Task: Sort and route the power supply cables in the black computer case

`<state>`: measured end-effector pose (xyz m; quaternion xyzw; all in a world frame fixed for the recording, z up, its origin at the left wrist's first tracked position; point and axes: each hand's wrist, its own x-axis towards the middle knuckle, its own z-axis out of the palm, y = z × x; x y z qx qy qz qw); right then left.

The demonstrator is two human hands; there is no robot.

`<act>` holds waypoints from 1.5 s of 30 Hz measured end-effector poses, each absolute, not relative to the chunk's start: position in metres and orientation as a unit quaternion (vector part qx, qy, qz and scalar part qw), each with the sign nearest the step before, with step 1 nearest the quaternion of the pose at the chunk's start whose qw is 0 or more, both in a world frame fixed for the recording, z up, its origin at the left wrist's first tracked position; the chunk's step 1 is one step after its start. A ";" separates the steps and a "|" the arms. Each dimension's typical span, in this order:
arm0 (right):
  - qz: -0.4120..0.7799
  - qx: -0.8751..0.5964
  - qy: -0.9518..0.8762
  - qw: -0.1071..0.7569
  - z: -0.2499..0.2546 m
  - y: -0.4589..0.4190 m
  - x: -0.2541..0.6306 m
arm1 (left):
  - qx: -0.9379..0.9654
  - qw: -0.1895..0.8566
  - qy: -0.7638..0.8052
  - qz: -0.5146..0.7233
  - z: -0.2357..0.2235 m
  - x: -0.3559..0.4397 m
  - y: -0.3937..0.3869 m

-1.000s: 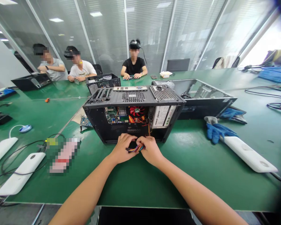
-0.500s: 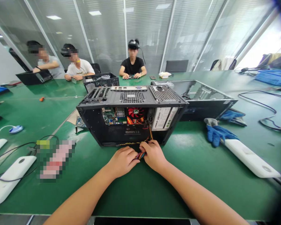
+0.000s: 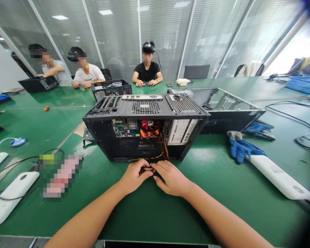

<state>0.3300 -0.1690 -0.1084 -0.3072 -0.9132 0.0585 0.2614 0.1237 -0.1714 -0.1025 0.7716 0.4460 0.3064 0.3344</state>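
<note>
A black computer case (image 3: 119, 148) lies in front of me with its open side toward me. Inside show a green motherboard (image 3: 121, 128), a red and black fan (image 3: 147, 124) and a power supply (image 3: 183, 131) with a white label. A bundle of coloured cables (image 3: 147, 168) comes out over the near edge of the case. My left hand (image 3: 134, 176) is closed round the bundle, thumb in front. On its right end, my right hand (image 3: 173, 177) holds it under bent fingers, the thumb lower and slightly apart. The fingers partly hide the cables.
Another case (image 3: 229, 119) lies behind at right, near blue gloves (image 3: 244, 147) and a white power strip (image 3: 279, 175). At left are a second power strip (image 3: 15, 196) and black cables. Three people sit across the green table (image 3: 67, 220).
My right hand has shifted slightly right and its thumb has come away from the fingers. The cable bundle has turned in my hands and sits a little farther left.
</note>
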 end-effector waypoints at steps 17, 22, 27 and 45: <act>0.122 -0.331 -0.900 0.257 -0.117 -0.159 0.328 | 0.663 0.449 0.439 0.407 -0.107 0.125 -0.174; 0.140 -0.338 -0.884 0.290 -0.116 -0.160 0.328 | 0.615 0.489 0.439 0.435 -0.108 0.126 -0.173; 0.155 -0.351 -0.861 0.334 -0.116 -0.160 0.330 | 0.530 0.573 0.410 0.472 -0.103 0.129 -0.171; 0.220 -0.367 -0.827 0.366 -0.120 -0.157 0.329 | 0.423 0.627 0.399 0.518 -0.103 0.131 -0.170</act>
